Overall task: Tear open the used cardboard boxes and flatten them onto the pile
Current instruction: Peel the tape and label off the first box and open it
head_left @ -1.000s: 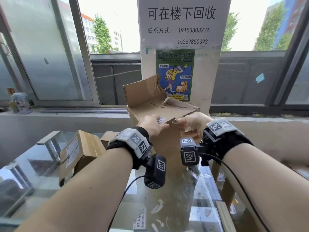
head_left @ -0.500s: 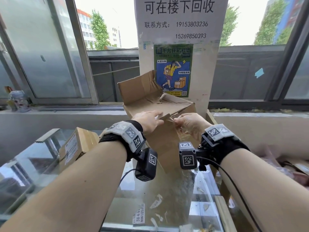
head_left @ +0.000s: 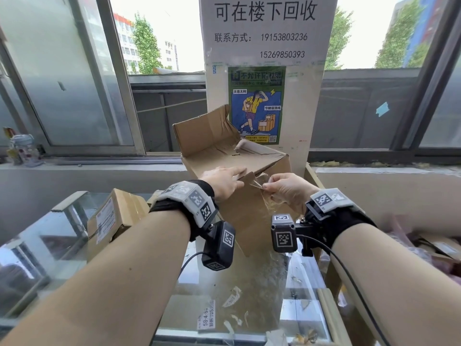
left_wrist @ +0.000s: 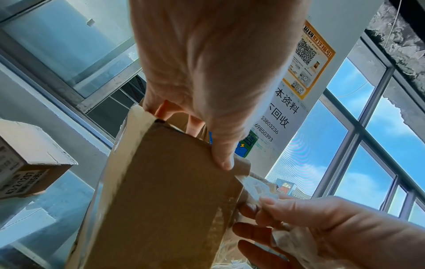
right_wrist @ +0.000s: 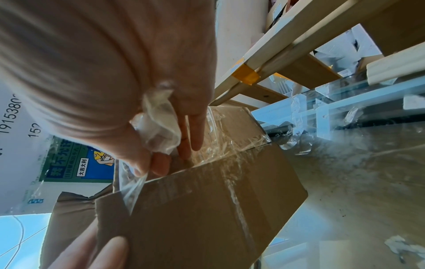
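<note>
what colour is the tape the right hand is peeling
Clear, see-through tape; it shows best in the right wrist view.

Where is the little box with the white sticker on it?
In the head view, the small labelled box sits on the glass table at the left, beside the left forearm and left of the big open box.

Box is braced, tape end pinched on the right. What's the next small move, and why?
Probably pull the clear tape further along the seam with the right hand, away from the left hand. The strip is lifted only at the corner of the cardboard box; more tape is stuck down the side panel, and the left fingers grip the top edge to hold the box.
</note>
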The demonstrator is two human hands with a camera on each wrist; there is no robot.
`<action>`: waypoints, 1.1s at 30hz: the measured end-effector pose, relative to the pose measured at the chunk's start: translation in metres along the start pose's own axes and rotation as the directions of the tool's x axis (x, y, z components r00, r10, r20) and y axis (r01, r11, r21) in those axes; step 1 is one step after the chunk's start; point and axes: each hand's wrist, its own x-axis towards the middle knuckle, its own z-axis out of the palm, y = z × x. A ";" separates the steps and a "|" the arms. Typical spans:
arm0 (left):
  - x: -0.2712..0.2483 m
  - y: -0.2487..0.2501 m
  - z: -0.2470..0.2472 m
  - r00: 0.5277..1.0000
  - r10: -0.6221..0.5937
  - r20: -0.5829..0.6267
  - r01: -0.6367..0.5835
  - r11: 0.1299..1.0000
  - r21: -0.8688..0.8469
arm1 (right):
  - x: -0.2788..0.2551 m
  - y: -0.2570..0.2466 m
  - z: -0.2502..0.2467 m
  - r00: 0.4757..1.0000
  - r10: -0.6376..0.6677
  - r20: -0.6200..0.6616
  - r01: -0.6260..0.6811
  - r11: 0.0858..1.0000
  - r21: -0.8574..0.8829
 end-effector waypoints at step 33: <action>-0.002 0.013 -0.005 0.999 0.043 0.029 -0.045 0.996 0.072 | 0.010 -0.009 0.016 0.976 0.216 -0.003 -0.204 0.925 0.320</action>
